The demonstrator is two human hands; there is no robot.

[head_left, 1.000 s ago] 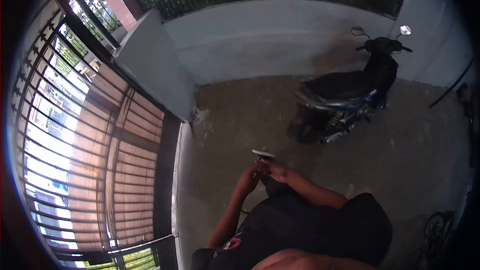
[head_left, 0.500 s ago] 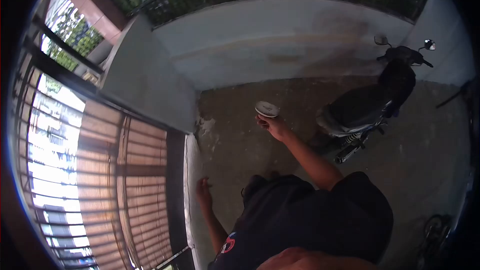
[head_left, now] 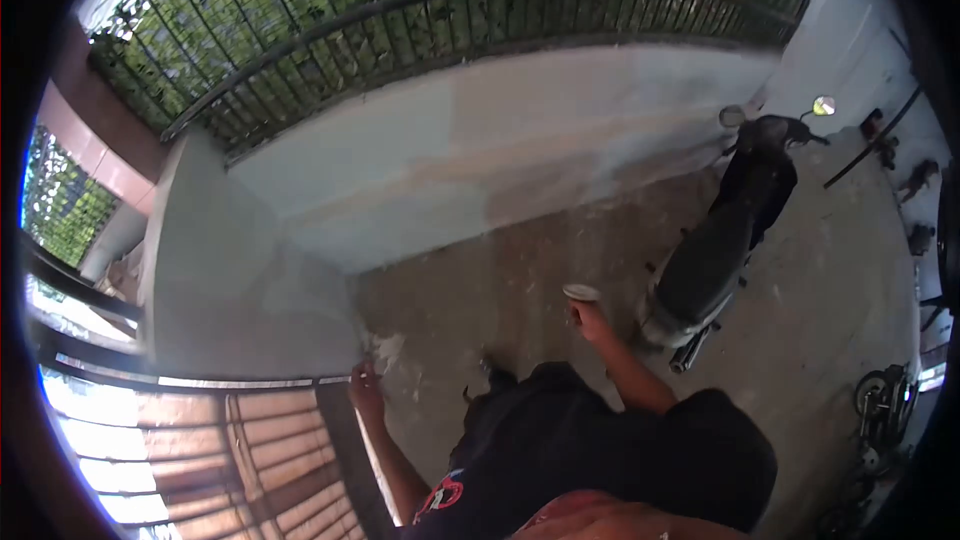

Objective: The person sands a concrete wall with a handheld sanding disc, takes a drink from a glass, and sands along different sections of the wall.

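My right hand is closed around a small, shallow, white round dish, held out ahead of my body above the floor. The dish now shows nearly edge-on, so what is in it cannot be made out. My left hand hangs out to the left beside the slatted gate, its fingers loosely apart and nothing seen in them. My dark shirt fills the lower middle of the view.
A parked motorbike stands on the concrete floor to the right. A low pale wall topped by a metal fence runs ahead. On the left is the slatted gate; another motorbike shows at far right.
The view has swung, showing more fence and wall. My right hand still grips the dish, which has turned from its broad face to nearly edge-on. My left hand stays near the gate.
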